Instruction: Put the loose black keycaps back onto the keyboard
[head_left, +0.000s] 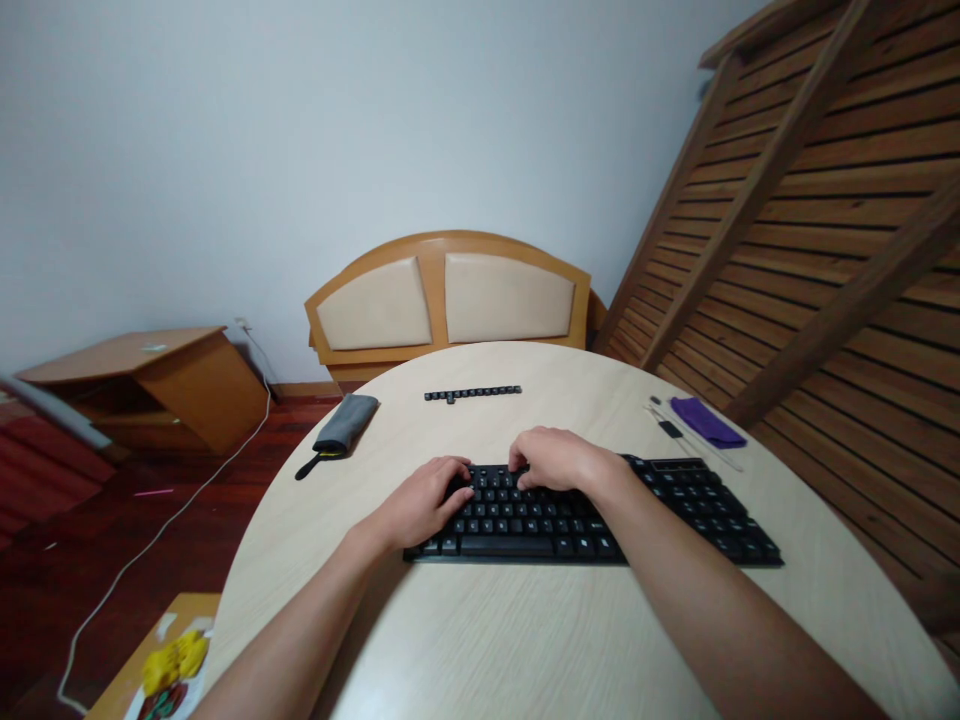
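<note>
Bare forearms (712,600) cross the tabletop (517,630). The left hand (424,503) and right hand (561,460) curl over the keyboard's (517,526) upper rows; whether either grip pinches a key, I cannot tell. The lower rows look filled; a line of loose keys (484,393) lies beyond, off the keyboard.

At the back, a plain pale wall (375,120) is seen; before it, a wooden headboard (435,300) with two cream panels is placed; at the right, a large slatted wooden frame (817,235) is shown tilted; at the left, a low cabinet (210,390) is set on the dark reddish floor (90,520); light is softly reflected on the round desk (525,630).
</note>
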